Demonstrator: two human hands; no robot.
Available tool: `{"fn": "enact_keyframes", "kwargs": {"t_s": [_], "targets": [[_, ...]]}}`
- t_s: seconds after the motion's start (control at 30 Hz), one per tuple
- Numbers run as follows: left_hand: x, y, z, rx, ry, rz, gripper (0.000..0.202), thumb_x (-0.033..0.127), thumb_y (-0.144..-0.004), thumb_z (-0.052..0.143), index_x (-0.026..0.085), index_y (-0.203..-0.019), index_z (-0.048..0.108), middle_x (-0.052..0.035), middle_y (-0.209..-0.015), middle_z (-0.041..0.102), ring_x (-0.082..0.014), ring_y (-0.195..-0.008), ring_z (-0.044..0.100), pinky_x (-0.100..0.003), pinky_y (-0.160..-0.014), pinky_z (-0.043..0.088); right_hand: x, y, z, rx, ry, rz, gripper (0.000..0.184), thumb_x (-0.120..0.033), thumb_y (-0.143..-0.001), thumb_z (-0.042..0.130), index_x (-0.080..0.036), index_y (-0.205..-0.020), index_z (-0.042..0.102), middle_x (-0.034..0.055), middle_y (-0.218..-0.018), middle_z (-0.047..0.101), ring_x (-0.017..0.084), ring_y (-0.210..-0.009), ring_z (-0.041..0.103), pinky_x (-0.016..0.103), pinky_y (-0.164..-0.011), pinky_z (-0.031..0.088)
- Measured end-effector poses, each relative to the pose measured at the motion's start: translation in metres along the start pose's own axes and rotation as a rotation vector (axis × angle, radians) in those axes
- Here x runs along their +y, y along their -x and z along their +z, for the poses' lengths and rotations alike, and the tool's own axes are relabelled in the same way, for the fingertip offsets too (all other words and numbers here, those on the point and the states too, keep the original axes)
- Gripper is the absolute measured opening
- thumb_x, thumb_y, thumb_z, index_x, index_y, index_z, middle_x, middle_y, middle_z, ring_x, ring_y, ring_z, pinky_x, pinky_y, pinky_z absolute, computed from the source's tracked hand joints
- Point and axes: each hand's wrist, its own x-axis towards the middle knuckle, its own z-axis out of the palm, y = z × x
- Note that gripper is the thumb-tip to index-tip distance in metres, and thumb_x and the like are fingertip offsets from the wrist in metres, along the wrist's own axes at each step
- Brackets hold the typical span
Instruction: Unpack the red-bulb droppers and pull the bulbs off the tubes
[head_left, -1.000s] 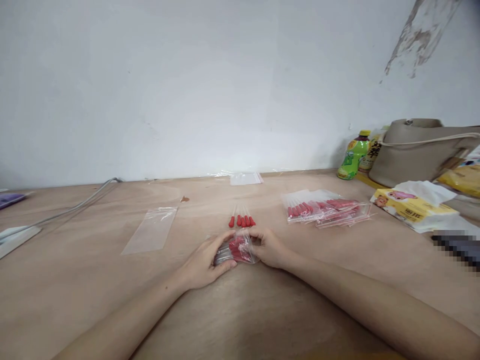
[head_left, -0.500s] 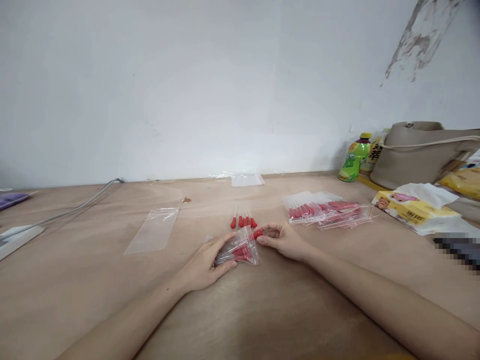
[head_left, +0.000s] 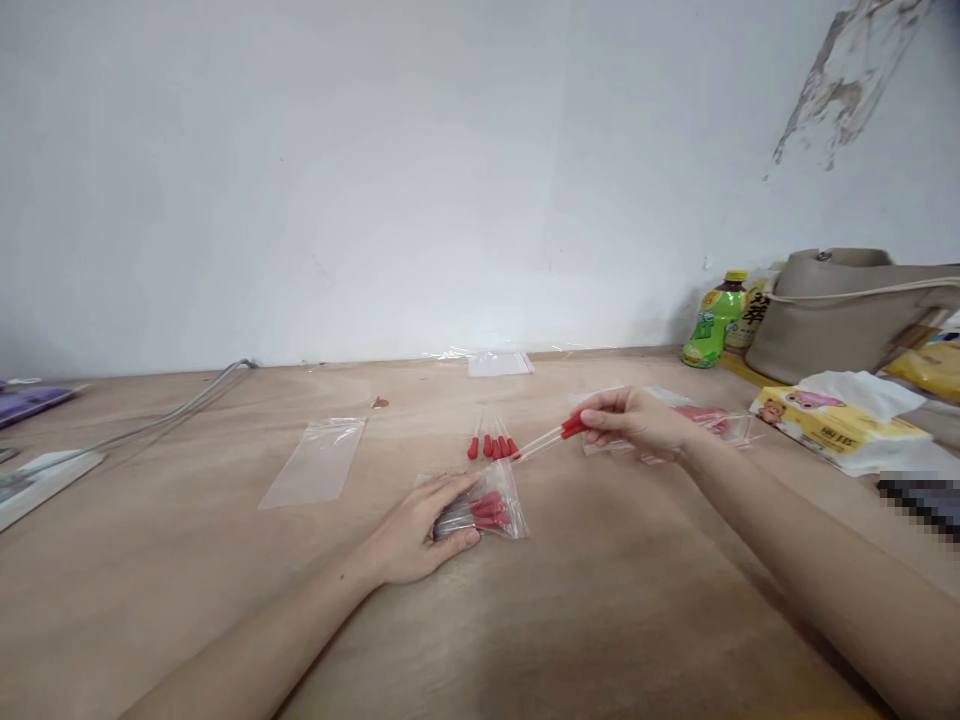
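My left hand [head_left: 420, 530] is closed around the left part of a clear zip bag [head_left: 517, 515] lying on the table. Several red-bulbed droppers [head_left: 491, 508] show inside it through the plastic. Up and to the right, my right hand [head_left: 637, 420] pinches the red bulbs of what look like two droppers [head_left: 574, 425]. Their thin clear tubes slant down left, with the tips close to the bag's upper edge. Just behind the bag, several loose droppers [head_left: 491, 447] lie in a row, bulbs towards me. Filled bags [head_left: 705, 415] are partly hidden behind my right hand.
An unfilled clear bag [head_left: 319, 465] lies at left, and more bags [head_left: 499, 364] rest by the wall. A grey cable [head_left: 187, 405] crosses the left side. At right are a green bottle [head_left: 714, 322], a beige handbag [head_left: 825, 320], a tissue pack [head_left: 832, 425] and a pixelated dark object [head_left: 919, 502].
My right hand has moved up and right from the bag's mouth, drawing droppers with it so their tubes now show. My left hand stays on the bag.
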Motion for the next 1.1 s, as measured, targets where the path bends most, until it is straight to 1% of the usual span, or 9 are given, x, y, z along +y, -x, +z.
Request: {"fn": "enact_keyframes", "kwargs": {"t_s": [0.1,0.17,0.23,0.3,0.37,0.5,0.73,0.97,1.1], "targets": [[-0.001,-0.001,0.0,-0.055,-0.057,-0.004,0.053,0.041,-0.086,0.044,0.023,-0.134,0.03,-0.0067,-0.136,0.038,-0.022,-0.125,0.035,-0.043,-0.104,0.029,-0.002,-0.001,-0.006,0.25,0.055,-0.091,0.029,-0.036,-0.064,0.07,-0.016,-0.084,0.065,0.0067,-0.081,0.069,0.012,-0.059,0.061,0.025,-0.057,0.053],[-0.001,-0.002,0.0,-0.108,-0.116,-0.01,0.051,0.043,-0.088,0.038,0.024,-0.135,0.029,-0.0059,-0.14,0.033,-0.0219,-0.129,0.028,-0.045,-0.107,0.021,0.008,-0.005,0.006,0.398,0.184,-0.193,0.028,-0.038,-0.07,0.064,-0.015,-0.087,0.065,0.0075,-0.079,0.068,0.014,-0.062,0.062,0.027,-0.056,0.052],[0.0,-0.003,0.0,-0.157,-0.175,-0.012,0.051,0.045,-0.089,0.033,0.026,-0.136,0.026,-0.0052,-0.142,0.026,-0.0229,-0.132,0.021,-0.048,-0.108,0.014,0.024,-0.01,0.025,0.492,0.383,-0.397,0.024,-0.035,-0.074,0.059,-0.016,-0.087,0.066,0.0073,-0.081,0.068,0.017,-0.069,0.063,0.03,-0.064,0.052],[0.001,-0.003,-0.001,-0.193,-0.217,-0.015,0.052,0.047,-0.089,0.031,0.027,-0.137,0.022,-0.0049,-0.144,0.02,-0.0235,-0.133,0.015,-0.051,-0.107,0.01,0.041,-0.016,0.043,0.488,0.599,-0.607,0.02,-0.03,-0.079,0.054,-0.019,-0.088,0.067,0.0073,-0.089,0.066,0.018,-0.083,0.061,0.033,-0.077,0.05],[0.002,-0.003,-0.002,-0.214,-0.233,-0.019,0.053,0.047,-0.09,0.029,0.027,-0.137,0.019,-0.0051,-0.145,0.017,-0.023,-0.133,0.012,-0.051,-0.107,0.009,0.054,-0.022,0.055,0.436,0.745,-0.689,0.022,-0.027,-0.083,0.048,-0.02,-0.092,0.067,0.0078,-0.093,0.065,0.019,-0.086,0.06,0.034,-0.081,0.048],[0.003,-0.002,-0.002,-0.213,-0.224,-0.025,0.052,0.046,-0.09,0.028,0.027,-0.137,0.019,-0.0054,-0.145,0.016,-0.0221,-0.133,0.012,-0.05,-0.107,0.011,0.07,-0.03,0.064,0.339,0.86,-0.673,0.024,-0.026,-0.084,0.047,-0.023,-0.1,0.065,0.0075,-0.1,0.063,0.02,-0.091,0.059,0.035,-0.084,0.048],[0.001,-0.002,-0.001,-0.184,-0.192,-0.019,0.052,0.047,-0.089,0.031,0.028,-0.137,0.021,-0.0051,-0.144,0.018,-0.0225,-0.133,0.015,-0.049,-0.107,0.012,0.077,-0.034,0.066,0.248,0.898,-0.654,0.024,-0.028,-0.085,0.048,-0.024,-0.103,0.063,0.0074,-0.1,0.062,0.02,-0.089,0.059,0.034,-0.082,0.048],[0.003,-0.003,-0.002,-0.201,-0.198,-0.049,0.052,0.048,-0.088,0.032,0.028,-0.136,0.023,-0.0058,-0.144,0.02,-0.0233,-0.133,0.017,-0.05,-0.107,0.014,0.077,-0.035,0.066,0.211,0.926,-0.633,0.022,-0.03,-0.083,0.051,-0.022,-0.1,0.064,0.0068,-0.097,0.061,0.019,-0.086,0.059,0.032,-0.079,0.046],[0.001,-0.002,0.0,-0.178,-0.205,-0.04,0.057,0.05,-0.086,0.036,0.028,-0.136,0.023,-0.0066,-0.144,0.019,-0.024,-0.133,0.016,-0.051,-0.106,0.014,0.07,-0.026,0.067,0.275,0.888,-0.644,0.026,-0.035,-0.08,0.056,-0.019,-0.1,0.062,0.0079,-0.093,0.061,0.018,-0.081,0.057,0.03,-0.074,0.045]]}}
